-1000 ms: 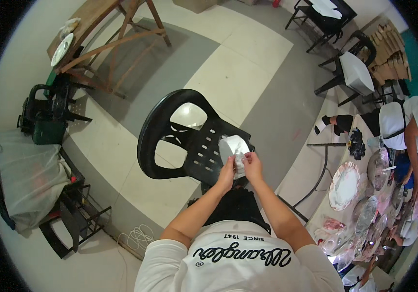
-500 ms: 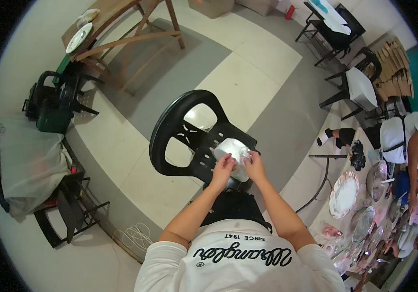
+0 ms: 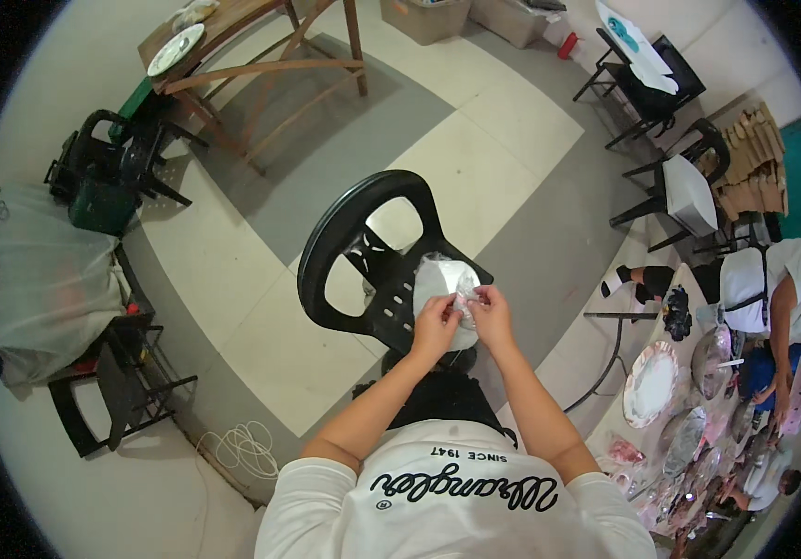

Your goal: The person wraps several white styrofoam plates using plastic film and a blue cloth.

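Observation:
A clear plastic bag with something white and rounded inside (image 3: 439, 279) lies over the seat of a black plastic chair (image 3: 381, 303) in front of me. My left hand (image 3: 436, 326) has its fingers closed on the bag's near edge. Close beside it, my right hand (image 3: 492, 320) pinches the crinkled plastic on the right. The fingertips of both hands almost meet at the bag. I cannot make out exactly what the white contents are.
A cluttered table (image 3: 619, 413) stands at right with a scalloped white platter (image 3: 650, 384) and several trays; people work beside it. Wooden trestle table (image 3: 232, 28) far left, stacked black chairs (image 3: 121, 168) below it. A white cable coil (image 3: 244, 449) lies on the floor at left.
My hands have drawn closer together on the plastic, and more of the white contents shows beyond my fingers. The whole view has shifted slightly. At the right table, another person's arm has moved.

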The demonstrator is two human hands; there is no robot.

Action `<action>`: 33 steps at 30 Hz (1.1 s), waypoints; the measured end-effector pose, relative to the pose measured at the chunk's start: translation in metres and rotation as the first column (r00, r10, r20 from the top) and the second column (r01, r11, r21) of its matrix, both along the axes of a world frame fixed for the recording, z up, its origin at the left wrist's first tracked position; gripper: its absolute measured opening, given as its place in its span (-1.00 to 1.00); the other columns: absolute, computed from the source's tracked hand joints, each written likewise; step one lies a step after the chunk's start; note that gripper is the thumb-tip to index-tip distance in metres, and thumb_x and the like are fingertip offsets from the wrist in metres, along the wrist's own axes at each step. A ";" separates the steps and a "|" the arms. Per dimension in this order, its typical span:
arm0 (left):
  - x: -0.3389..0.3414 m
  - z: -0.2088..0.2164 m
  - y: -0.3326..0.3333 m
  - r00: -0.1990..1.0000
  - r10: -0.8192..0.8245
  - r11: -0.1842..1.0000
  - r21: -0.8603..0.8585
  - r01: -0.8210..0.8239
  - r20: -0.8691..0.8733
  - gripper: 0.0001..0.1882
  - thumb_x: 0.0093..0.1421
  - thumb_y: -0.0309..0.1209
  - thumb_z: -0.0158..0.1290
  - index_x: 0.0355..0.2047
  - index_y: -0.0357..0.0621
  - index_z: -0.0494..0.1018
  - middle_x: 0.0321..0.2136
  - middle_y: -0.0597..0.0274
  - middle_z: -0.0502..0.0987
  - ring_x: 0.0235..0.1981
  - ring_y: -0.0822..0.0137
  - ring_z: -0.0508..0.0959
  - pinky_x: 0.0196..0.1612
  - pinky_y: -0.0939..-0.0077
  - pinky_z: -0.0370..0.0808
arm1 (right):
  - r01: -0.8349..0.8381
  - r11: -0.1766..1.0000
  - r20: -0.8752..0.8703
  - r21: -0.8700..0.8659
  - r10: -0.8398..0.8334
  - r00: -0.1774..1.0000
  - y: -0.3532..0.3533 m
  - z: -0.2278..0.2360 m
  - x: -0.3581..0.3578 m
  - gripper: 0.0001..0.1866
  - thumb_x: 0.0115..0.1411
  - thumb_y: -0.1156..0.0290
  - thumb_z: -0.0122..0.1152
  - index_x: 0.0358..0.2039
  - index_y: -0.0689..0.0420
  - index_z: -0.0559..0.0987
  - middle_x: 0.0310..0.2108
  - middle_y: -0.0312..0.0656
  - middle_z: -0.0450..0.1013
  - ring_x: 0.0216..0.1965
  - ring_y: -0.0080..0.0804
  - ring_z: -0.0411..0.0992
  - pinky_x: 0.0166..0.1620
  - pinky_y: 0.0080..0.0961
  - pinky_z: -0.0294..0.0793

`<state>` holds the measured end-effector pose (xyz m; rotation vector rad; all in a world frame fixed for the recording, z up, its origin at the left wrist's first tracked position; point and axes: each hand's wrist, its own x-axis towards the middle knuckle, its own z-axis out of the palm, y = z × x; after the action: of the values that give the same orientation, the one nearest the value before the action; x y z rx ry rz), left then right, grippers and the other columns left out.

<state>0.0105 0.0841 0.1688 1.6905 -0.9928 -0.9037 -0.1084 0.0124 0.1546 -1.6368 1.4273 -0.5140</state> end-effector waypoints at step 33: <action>0.008 0.004 0.010 0.932 -0.055 0.993 -0.075 0.087 0.358 -0.50 -0.18 -0.49 0.21 -0.18 -0.27 0.33 -0.21 -0.03 0.30 -0.13 -0.04 0.31 -0.10 0.22 0.34 | -0.065 0.997 -0.070 0.032 0.068 0.995 0.006 0.086 0.024 -0.78 0.09 0.52 0.00 -0.20 0.11 0.42 -0.40 -0.03 0.47 -0.20 -0.11 0.41 -0.18 -0.35 0.35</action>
<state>0.0184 0.0939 0.1729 1.7865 -1.3232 -0.5956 -0.0847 0.0180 0.2403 -1.6875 1.4202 -0.3983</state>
